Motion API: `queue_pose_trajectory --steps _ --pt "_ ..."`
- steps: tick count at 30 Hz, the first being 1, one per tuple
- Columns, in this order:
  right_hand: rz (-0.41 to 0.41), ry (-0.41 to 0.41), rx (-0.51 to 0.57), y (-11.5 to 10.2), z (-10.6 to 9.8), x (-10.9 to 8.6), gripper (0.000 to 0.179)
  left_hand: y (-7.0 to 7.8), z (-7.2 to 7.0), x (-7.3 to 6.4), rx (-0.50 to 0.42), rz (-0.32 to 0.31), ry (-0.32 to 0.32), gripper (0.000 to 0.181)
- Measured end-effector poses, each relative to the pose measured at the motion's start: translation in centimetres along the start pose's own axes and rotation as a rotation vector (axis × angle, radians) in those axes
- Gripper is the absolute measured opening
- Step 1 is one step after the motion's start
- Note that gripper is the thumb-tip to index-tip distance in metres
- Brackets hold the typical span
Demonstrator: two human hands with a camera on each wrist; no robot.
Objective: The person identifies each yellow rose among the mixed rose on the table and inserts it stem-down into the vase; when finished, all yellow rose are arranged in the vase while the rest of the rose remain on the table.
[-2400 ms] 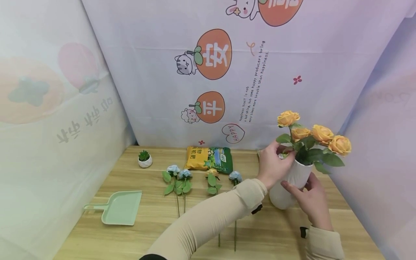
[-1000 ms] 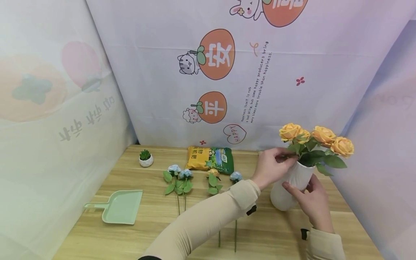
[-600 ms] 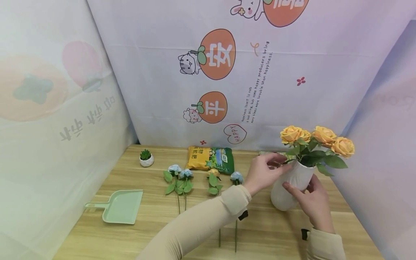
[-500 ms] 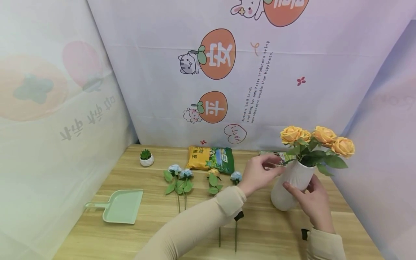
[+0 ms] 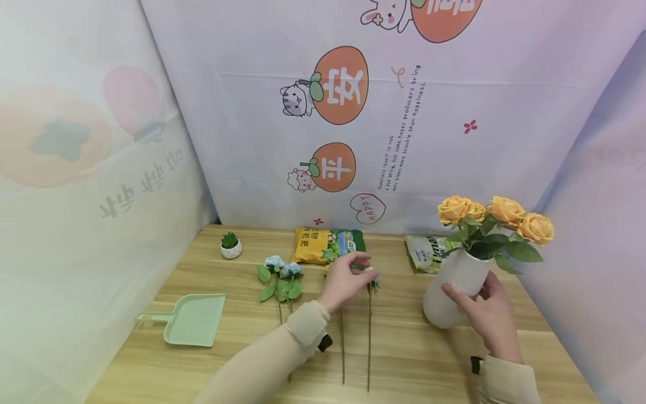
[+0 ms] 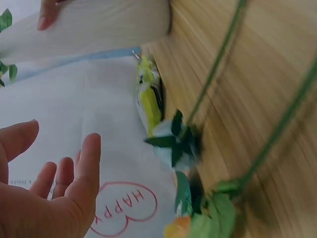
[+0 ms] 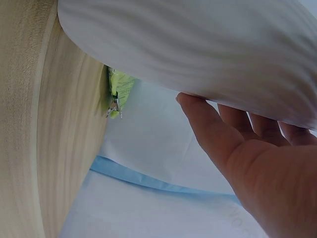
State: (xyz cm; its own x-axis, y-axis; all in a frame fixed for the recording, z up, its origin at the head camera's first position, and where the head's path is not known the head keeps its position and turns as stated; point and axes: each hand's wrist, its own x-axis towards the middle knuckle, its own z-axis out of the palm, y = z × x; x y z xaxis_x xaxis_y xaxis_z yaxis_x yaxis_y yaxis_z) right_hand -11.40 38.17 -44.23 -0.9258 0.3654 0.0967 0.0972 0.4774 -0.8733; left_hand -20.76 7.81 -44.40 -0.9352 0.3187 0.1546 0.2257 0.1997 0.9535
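My right hand (image 5: pixel 488 320) grips the side of a white vase (image 5: pixel 451 292), thumb on the near face and fingers round the far side. Several yellow artificial roses (image 5: pixel 506 210) with green leaves stand in its mouth. My left hand (image 5: pixel 345 282) hovers over the flowers on the table, fingers spread and holding nothing, as its wrist view also shows. Closest to its fingertips is a single blue flower (image 6: pixel 171 148) on a long stem. A yellow rose (image 6: pixel 177 227) lies beside it, mostly hidden by the hand in the head view.
Two blue flowers (image 5: pixel 282 266) lie further left. At the back are a yellow-green packet (image 5: pixel 310 244), a green-white packet (image 5: pixel 429 252) behind the vase and a small potted succulent (image 5: pixel 230 245). A pale green dustpan (image 5: pixel 197 321) lies on the left. Printed cloth (image 5: pixel 242 140) encloses the table.
My left hand has let go of a yellow rose in the vase, which sank lower among the others. It then moved left to above the lying flowers. My right hand stays on the vase.
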Motion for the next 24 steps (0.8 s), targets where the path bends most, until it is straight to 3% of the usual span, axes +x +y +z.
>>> queue_pose_trajectory --steps 6,12,16,24 --pt "-0.006 -0.001 -0.003 -0.1 0.0 -0.1 0.099 -2.2 -2.2 -1.2 0.024 -0.070 -0.020 0.046" --pt "0.000 -0.004 -0.003 0.0 0.0 -0.1 0.100 -4.3 -3.7 -2.6 0.197 -0.074 -0.023 0.047" --pt "-0.006 0.002 0.002 0.1 -0.1 0.0 0.099 -5.2 -4.2 -3.2 0.221 -0.100 -0.039 0.048" --pt "0.000 -0.009 0.000 0.0 -0.1 -0.1 0.098 -7.0 -4.3 -3.8 0.287 -0.195 -0.075 0.032"
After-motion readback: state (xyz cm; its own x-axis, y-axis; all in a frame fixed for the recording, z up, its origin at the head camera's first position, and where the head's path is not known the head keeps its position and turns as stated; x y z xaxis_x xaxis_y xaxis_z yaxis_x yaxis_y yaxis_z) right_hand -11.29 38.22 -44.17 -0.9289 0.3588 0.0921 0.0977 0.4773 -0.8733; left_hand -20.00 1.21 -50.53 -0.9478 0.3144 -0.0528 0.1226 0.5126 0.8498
